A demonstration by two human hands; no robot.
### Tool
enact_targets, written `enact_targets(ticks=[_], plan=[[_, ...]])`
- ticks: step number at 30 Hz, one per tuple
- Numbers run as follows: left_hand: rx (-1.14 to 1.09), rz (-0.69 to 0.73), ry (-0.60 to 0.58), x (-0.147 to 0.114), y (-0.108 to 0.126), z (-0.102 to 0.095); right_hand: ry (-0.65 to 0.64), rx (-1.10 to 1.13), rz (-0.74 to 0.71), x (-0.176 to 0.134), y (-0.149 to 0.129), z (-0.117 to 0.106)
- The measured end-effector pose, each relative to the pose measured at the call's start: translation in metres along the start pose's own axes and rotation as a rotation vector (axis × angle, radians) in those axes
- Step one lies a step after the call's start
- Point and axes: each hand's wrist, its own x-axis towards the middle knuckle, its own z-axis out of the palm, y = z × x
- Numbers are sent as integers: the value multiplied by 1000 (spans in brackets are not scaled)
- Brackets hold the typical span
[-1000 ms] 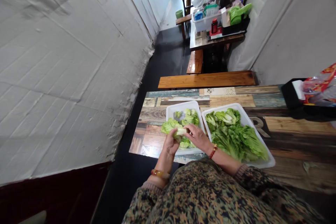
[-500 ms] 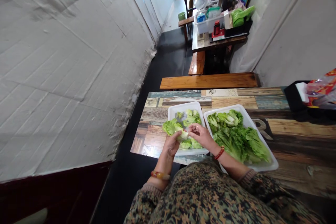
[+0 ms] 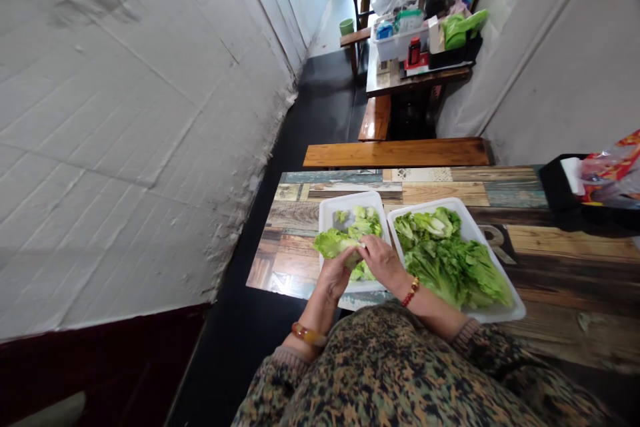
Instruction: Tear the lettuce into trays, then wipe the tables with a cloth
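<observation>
A lettuce leaf (image 3: 331,242) is held over the left white tray (image 3: 326,211), its frilly end pointing left. My left hand (image 3: 338,271) grips the leaf from below, thumb along its pale stem. My right hand (image 3: 384,260) is closed on the stem end, fingertips touching those of the left. Beneath my hands, smaller lettuce pieces (image 3: 367,213) lie in the left tray. Beside it, the right white tray (image 3: 477,230) carries a heap of whole lettuce leaves (image 3: 450,263). My fingers hide part of the stem.
Both trays stand on a wood-patterned table (image 3: 285,240). A black box (image 3: 557,180) with colourful packaging sits at the right. Beyond the table run a wooden bench (image 3: 395,153) and a second table (image 3: 373,83) loaded with containers. A pale wall (image 3: 125,147) rises on the left.
My hands have come closer together at the stem end. The leaf has shifted slightly right and lies flatter, and my right hand has turned a little.
</observation>
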Motion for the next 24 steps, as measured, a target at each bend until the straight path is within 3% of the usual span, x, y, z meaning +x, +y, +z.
enact_targets(ticks=[5, 10, 14, 17, 24], plan=[[-18, -30, -1, 2, -1, 0, -40, 72, -35, 4, 0, -6], [10, 86, 40, 4, 3, 5, 57, 336, 212, 4, -2, -3], [17, 145, 53, 1, 4, 13, 38, 101, 119, 5, -6, -4], [37, 114, 17, -3, 4, 17, 13, -66, 39, 7, -6, -8], [120, 151, 46, -4, 1, 16, -34, 62, 94, 2, 3, 2]])
